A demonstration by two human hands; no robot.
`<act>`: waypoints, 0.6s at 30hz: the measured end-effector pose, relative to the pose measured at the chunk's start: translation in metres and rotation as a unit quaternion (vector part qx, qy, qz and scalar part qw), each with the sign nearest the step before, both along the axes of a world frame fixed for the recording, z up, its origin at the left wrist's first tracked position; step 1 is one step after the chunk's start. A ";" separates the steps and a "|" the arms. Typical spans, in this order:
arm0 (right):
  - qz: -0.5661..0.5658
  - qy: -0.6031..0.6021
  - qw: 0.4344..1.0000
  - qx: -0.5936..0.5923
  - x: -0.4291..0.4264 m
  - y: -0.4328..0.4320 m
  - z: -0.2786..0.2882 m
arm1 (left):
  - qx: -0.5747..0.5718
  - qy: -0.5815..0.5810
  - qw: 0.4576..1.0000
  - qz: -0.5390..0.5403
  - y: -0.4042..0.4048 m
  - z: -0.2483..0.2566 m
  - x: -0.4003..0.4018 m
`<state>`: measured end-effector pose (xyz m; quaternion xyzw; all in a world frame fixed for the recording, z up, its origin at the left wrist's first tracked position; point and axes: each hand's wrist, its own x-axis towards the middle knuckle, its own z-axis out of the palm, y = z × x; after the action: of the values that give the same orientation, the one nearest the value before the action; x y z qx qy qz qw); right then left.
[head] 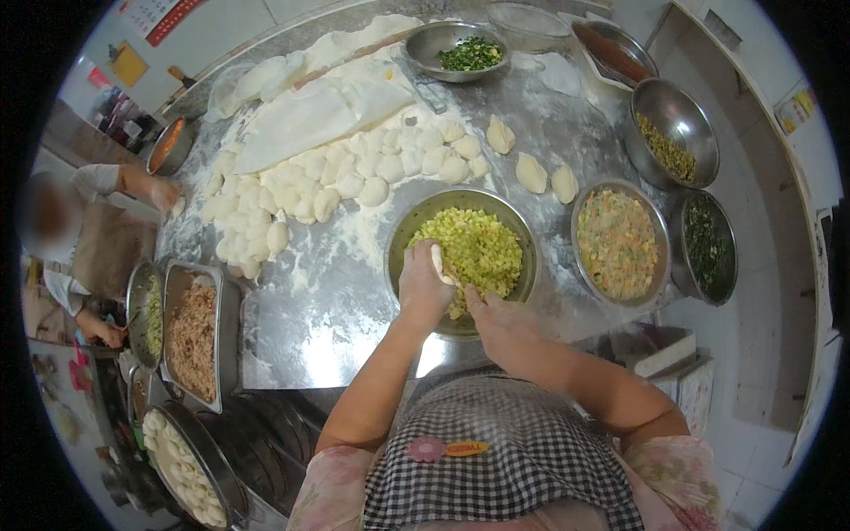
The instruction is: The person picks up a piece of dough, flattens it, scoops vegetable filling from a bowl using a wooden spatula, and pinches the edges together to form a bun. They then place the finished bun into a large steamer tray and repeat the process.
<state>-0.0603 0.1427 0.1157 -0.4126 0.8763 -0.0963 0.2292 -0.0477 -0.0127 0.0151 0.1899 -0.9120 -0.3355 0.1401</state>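
Note:
My left hand [423, 285] is over the near left side of a steel bowl [529, 229] of chopped pale-green vegetable filling [481, 245]. In its curled fingers sits a piece of dough wrapper [437, 260], seen edge-on. My right hand [508, 325] reaches over the bowl's near rim, fingertips close to the dough and the filling. Whether it grips a small tool is hidden. Beyond the bowl, several floured dough rounds [372, 191] lie in overlapping rows. Three filled dumplings [531, 174] rest on the steel table [319, 299], right of the rounds.
Bowls of carrot-flecked filling [621, 245], dark greens [705, 245] and green filling [667, 149] line the right. A bowl of chopped greens [471, 54] stands at the back. At left are a meat-filling pan [192, 338], a dumpling pan [182, 458] and another person [103, 239].

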 end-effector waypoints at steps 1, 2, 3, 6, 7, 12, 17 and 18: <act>0.021 0.020 1.000 -0.003 -0.004 0.005 0.002 | 0.033 0.025 0.999 -0.010 -0.003 -0.001 0.001; 0.021 0.022 1.000 -0.007 -0.011 0.012 0.006 | 0.067 0.050 0.996 -0.021 -0.007 -0.001 0.003; 0.022 0.024 0.999 -0.011 -0.021 0.020 0.011 | 0.098 0.075 0.992 -0.031 -0.011 -0.002 0.005; -0.039 -0.020 0.990 -0.136 -0.039 0.040 0.013 | 0.232 0.118 0.963 -0.064 -0.022 -0.002 0.013; -0.072 -0.043 0.977 -0.194 -0.040 0.042 0.011 | 0.292 0.115 0.948 -0.062 -0.022 0.001 0.014; -0.201 -0.143 0.928 -0.280 -0.021 0.042 -0.052 | 0.509 0.116 0.852 -0.036 -0.013 0.024 0.019; -0.273 -0.311 0.849 -0.327 -0.017 0.025 -0.045 | 0.650 0.150 0.744 -0.044 0.001 0.040 0.027; -0.304 -0.417 0.779 -0.356 -0.015 0.016 -0.032 | 0.684 0.160 0.710 -0.048 0.005 0.044 0.030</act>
<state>-0.0754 0.1584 0.0838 -0.0967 0.6786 -0.6282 0.3681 -0.0180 -0.0080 0.0595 0.1337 -0.4050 -0.8990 0.0992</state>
